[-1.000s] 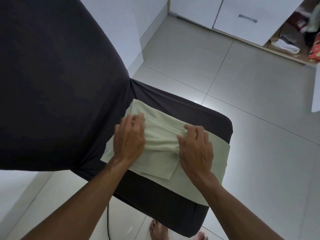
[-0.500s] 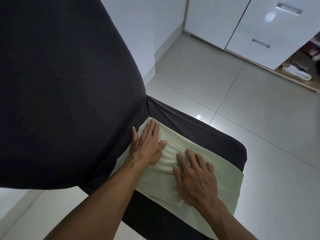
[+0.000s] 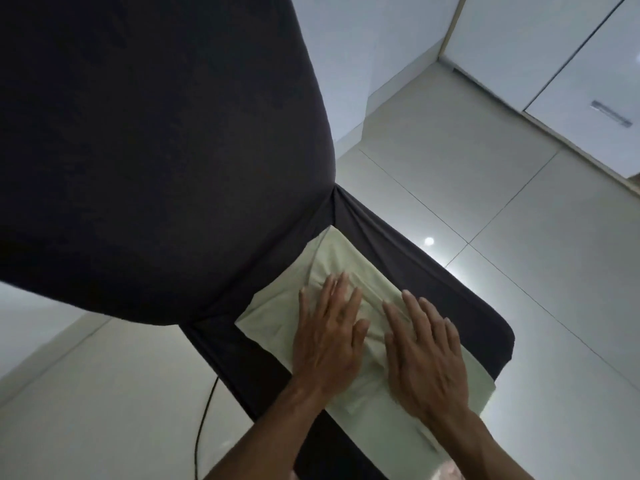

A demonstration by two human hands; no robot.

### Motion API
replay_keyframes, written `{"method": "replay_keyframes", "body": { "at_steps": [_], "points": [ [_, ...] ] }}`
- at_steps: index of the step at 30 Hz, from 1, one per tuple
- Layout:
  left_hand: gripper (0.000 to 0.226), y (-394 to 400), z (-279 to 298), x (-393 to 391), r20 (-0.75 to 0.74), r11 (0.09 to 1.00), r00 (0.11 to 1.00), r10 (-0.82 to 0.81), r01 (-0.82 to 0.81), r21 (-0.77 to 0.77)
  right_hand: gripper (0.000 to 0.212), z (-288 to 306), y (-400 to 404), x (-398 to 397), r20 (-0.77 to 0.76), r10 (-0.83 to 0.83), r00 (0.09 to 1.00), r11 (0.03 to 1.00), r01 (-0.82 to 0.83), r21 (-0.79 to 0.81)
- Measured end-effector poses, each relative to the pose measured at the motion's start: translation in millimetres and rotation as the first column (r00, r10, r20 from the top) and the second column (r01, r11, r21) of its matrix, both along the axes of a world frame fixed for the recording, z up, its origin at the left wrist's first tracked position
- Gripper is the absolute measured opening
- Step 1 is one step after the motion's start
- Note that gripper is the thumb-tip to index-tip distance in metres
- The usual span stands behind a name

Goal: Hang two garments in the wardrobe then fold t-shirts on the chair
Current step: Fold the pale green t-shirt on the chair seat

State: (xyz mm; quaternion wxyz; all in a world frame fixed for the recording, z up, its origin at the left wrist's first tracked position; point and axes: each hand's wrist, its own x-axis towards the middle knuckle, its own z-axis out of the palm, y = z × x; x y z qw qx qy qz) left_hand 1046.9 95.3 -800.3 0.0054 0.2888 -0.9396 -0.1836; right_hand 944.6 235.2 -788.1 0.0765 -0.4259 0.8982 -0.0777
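A pale green t-shirt (image 3: 277, 313) lies partly folded on the seat of a chair (image 3: 433, 282) covered in dark fabric. My left hand (image 3: 329, 337) presses flat on the shirt's middle with its fingers straight and spread. Beside it, my right hand (image 3: 424, 351) also lies flat on the cloth, fingers pointing toward the chair's back. Both palms hide the fold under them. The chair's tall dark backrest (image 3: 156, 150) fills the upper left of the view.
Glossy light floor tiles (image 3: 485, 174) surround the chair. White wardrobe doors and a drawer with a metal handle (image 3: 611, 113) stand at the upper right. A thin dark cable (image 3: 204, 420) runs over the floor left of the seat. A white wall (image 3: 363, 46) rises behind.
A second ago both hands pinched a fold of the shirt. They have since laid it down and flattened, and the left hand has slid nearer the right. The camera has tilted toward the seat.
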Motion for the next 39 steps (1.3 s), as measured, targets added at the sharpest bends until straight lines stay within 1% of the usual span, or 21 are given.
{"method": "replay_keyframes", "body": {
  "at_steps": [3,7,10,13,16,17,18,21,24,25,26,27,28,30,31,32,33,34,36,37,39],
  "points": [
    [0.059,11,-14,8,0.149,0.998,0.988,0.037,-0.03,-0.053,0.056,-14,23,-22,0.064,0.16,0.985,0.984,-0.164,0.063],
    [0.059,22,-14,11,0.223,0.989,0.966,0.132,-0.114,-0.091,0.056,-24,36,-39,0.147,0.27,0.952,0.954,-0.285,0.094],
    [0.061,54,-1,8,0.202,0.954,0.934,0.296,-0.28,-0.103,0.058,-26,59,-55,0.163,0.348,0.923,0.926,-0.366,0.092],
    [0.07,97,9,6,0.138,0.894,0.883,0.448,-0.443,-0.07,0.062,-25,82,-72,0.161,0.374,0.913,0.916,-0.391,0.091],
    [0.086,149,8,4,0.118,0.862,0.857,0.502,-0.484,-0.148,0.064,-24,99,-86,0.163,0.404,0.9,0.906,-0.418,0.062],
    [0.086,164,5,3,0.107,0.842,0.839,0.533,-0.514,-0.165,0.064,-25,103,-88,0.158,0.399,0.903,0.911,-0.41,0.044],
    [0.082,180,3,3,0.088,0.806,0.806,0.585,-0.566,-0.175,0.065,-26,106,-89,0.162,0.39,0.907,0.917,-0.399,0.026],
    [0.054,224,0,-5,0.068,0.654,0.655,0.753,-0.732,-0.192,0.064,-30,114,-89,0.156,0.382,0.911,0.924,-0.379,-0.05],
    [0.038,261,-3,-22,0.089,0.551,0.545,0.834,-0.831,-0.077,0.061,-30,120,-90,0.132,0.394,0.91,0.915,-0.374,-0.152],
    [0.032,269,-3,-28,0.101,0.493,0.489,0.867,-0.87,-0.023,0.059,-31,122,-91,0.145,0.388,0.91,0.913,-0.36,-0.19],
    [0.026,277,-3,-34,0.129,0.41,0.413,0.901,-0.911,0.052,0.057,-30,126,-91,0.168,0.37,0.914,0.916,-0.329,-0.229],
    [0.023,284,-1,-41,0.175,0.298,0.321,0.931,-0.944,0.145,0.053,-30,131,-90,0.198,0.341,0.919,0.921,-0.284,-0.265],
    [0.022,292,-3,-46,0.222,0.157,0.215,0.951,-0.955,0.253,0.047,-28,138,-91,0.236,0.297,0.925,0.929,-0.223,-0.296],
    [0.022,298,-14,-53,0.276,-0.095,0.037,0.961,-0.888,0.449,0.039,-28,146,-93,0.384,0.153,0.91,0.951,-0.03,-0.309],
    [0.022,301,-20,-56,0.282,-0.172,-0.02,0.959,-0.832,0.527,0.038,-27,150,-95,0.479,0.077,0.875,0.959,0.067,-0.276],
    [0.024,304,-27,-60,0.29,-0.212,-0.041,0.956,-0.779,0.59,0.039,-29,154,-99,0.569,0.01,0.822,0.968,0.135,-0.212],
    [0.028,307,-33,-63,0.292,-0.231,-0.046,0.955,-0.73,0.643,0.042,-32,158,-102,0.641,-0.039,0.767,0.978,0.162,-0.134],
    [0.032,312,-40,-67,0.296,-0.255,-0.058,0.953,-0.681,0.687,0.045,-38,163,-107,0.685,-0.063,0.726,0.987,0.147,-0.065],
    [0.026,319,-52,-71,0.301,-0.279,-0.064,0.952,-0.589,0.758,0.053,-48,170,-116,0.743,-0.096,0.663,0.993,0.113,0.027],
    [0.023,322,-57,-70,0.285,-0.25,-0.032,0.958,-0.58,0.775,0.059,-54,172,-119,0.769,-0.114,0.629,0.992,0.107,0.06],
    [0.025,331,-72,-64,0.21,-0.125,0.064,0.976,-0.626,0.77,0.071,-68,174,-124,0.813,-0.127,0.568,0.992,0.062,0.112]
  ]
}}
